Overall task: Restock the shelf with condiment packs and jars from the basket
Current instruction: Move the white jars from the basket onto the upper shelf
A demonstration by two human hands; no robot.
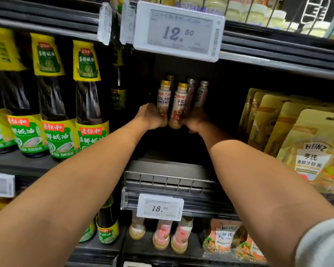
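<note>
At the far back of the shelf [168, 166] — your left hand [150, 116] has fingers curled round the left bottle [164, 99], right hand [196, 120] round the right bottle [180, 103]. Both upright, touching, between your hands.

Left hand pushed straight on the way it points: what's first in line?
Likely the gold-capped bottle standing behind the dressing bottle that the left hand grips; the gap between them is unclear. The right hand grips the neighbouring bottle.

One wide-angle view is taken from the head, close before the shelf [162, 166]. It is faced forward and slightly downward; the 12.50 price tag [178, 31] is seen near the top, with the shelf below it.
</note>
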